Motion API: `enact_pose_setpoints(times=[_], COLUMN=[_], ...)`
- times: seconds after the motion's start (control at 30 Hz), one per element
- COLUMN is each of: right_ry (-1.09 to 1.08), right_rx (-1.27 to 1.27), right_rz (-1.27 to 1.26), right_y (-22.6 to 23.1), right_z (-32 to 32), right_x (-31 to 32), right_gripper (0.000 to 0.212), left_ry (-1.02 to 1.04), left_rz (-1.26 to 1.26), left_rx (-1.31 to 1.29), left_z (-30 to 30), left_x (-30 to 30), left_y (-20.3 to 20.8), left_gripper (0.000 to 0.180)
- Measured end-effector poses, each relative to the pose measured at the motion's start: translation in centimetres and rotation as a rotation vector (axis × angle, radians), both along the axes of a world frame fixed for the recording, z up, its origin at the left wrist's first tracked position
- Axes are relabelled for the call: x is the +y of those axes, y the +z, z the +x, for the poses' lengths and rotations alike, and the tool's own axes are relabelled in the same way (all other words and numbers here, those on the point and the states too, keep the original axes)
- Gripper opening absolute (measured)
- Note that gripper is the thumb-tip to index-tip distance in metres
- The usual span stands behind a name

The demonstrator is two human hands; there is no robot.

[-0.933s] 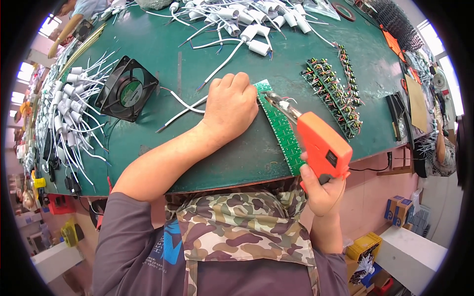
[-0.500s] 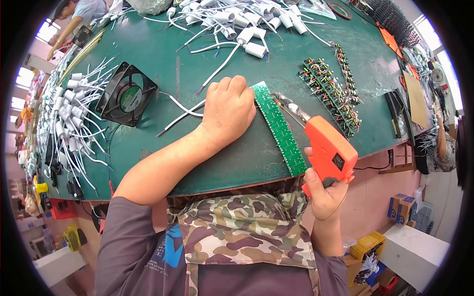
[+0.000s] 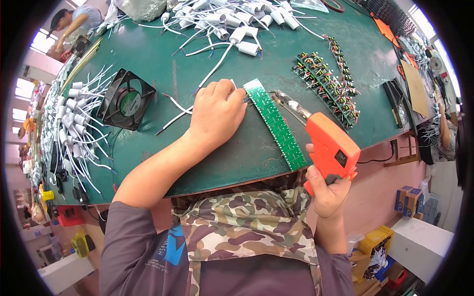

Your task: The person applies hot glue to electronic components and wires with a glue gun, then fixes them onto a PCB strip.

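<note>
A long green circuit board strip (image 3: 276,127) lies slanted across the front of the green table. My left hand (image 3: 217,116) is closed beside its far end, knuckles up. White cables (image 3: 173,121) run toward this hand and disappear beneath it. A small white piece shows past the fingers, but the grip itself is hidden. My right hand (image 3: 328,192) is wrapped around the handle of an orange soldering gun (image 3: 332,144). The gun's metal tip points up and left, close to the right side of the strip near its far end; I cannot tell whether they touch.
A black fan (image 3: 127,99) stands left of my left forearm. White lamp holders with cables (image 3: 247,48) are heaped at the back, and more white cabled parts (image 3: 74,118) line the left. Populated boards (image 3: 328,89) lie to the right. Another person (image 3: 79,22) is at far left.
My left hand has drawn slightly left, away from the strip, uncovering more of its far end. The soldering gun stays near the strip. The whole view has shifted a little.
</note>
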State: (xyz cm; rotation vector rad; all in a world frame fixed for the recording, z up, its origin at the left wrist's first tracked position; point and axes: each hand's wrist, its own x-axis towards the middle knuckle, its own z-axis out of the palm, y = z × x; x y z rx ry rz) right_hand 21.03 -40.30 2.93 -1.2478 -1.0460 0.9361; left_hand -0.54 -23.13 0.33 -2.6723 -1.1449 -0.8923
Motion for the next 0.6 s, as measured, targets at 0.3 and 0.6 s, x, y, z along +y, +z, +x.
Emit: enact_pose_setpoints(times=[0.3,0.6], right_ry=[0.029,0.041], right_rx=[-0.036,-0.087], right_rz=[0.010,0.043], right_y=[0.0,-0.5], right_z=[0.0,0.1], right_x=[0.2,0.4], right_gripper=[0.043,0.048], left_ry=[-0.013,0.054], left_rz=[0.043,0.025], left_rx=[0.073,0.167], left_z=[0.7,1.3], left_x=[0.6,1.1], left_y=[-0.2,-0.2], left_gripper=[0.013,0.009])
